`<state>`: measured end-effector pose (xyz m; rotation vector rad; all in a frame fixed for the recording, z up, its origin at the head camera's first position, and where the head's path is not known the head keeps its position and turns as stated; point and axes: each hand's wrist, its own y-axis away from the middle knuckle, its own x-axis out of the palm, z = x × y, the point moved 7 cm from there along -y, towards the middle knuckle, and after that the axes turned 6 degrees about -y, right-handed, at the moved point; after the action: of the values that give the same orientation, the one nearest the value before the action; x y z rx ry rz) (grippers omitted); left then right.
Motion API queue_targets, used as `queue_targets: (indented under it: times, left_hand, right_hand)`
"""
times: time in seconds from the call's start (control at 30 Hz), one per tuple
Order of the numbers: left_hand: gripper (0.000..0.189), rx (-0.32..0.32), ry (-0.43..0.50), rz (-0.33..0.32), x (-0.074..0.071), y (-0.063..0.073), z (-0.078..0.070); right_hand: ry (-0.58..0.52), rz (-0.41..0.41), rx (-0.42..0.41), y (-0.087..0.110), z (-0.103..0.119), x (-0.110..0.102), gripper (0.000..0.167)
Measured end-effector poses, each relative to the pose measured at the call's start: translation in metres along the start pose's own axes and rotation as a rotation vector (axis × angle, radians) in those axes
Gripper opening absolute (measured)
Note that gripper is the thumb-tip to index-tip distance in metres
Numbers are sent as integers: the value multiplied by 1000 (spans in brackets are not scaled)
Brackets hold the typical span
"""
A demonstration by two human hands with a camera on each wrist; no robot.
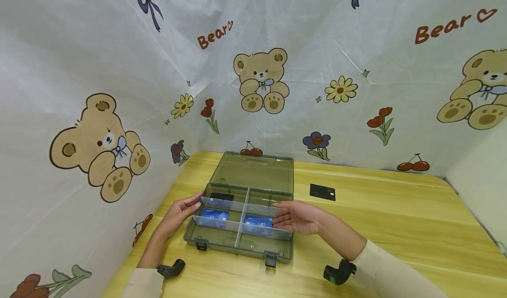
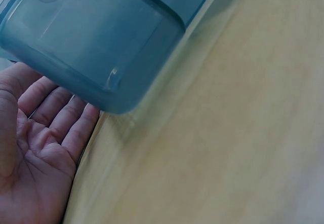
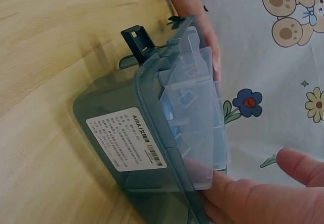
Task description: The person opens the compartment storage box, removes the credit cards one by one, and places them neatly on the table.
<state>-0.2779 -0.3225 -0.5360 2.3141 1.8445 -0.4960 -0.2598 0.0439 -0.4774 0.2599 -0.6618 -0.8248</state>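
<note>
A translucent grey-green organizer box (image 1: 214, 246) lies with its lid (image 1: 253, 171) folded back. Clear dividers (image 1: 240, 221) split it into compartments. One blue card (image 1: 215, 216) is in the left middle compartment. Another blue card (image 1: 258, 222), marked VIP, lies in the right middle one. A dark card (image 1: 222, 196) sits in the back left compartment. My left hand (image 1: 178, 215) rests against the box's left side, fingers extended. My right hand (image 1: 299, 216) reaches over the right wall, its fingertips at the VIP card; in the right wrist view the thumb (image 3: 298, 167) stands apart and the box hides the fingertips.
A black card (image 1: 322, 192) lies on the wooden table (image 1: 396, 218), right of the lid. Two latches (image 1: 271, 259) hang at the box's front edge. A white label (image 3: 126, 140) is stuck on the box's side. Bear-printed cloth (image 1: 309, 38) surrounds the table's back and left.
</note>
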Motion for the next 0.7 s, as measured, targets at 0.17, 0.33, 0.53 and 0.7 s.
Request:
queue_targets:
  times: [0.17,0.33,0.53,0.7]
  left_hand:
    - [52,3,5,-1,0,1,-1]
    - [53,13,2,3,0,1,-2]
    - [52,5,4,8,0,0,0]
    - [52,2,-2,8,0,0,1]
  right_hand:
    - [-28,-29,6,-4,-3,0,71]
    - [-37,-45,0,-4,-3,0,69]
    - [10,-77,-41,-2,-4,0,63]
    - [35,-81,-84,-2,-3,0,54]
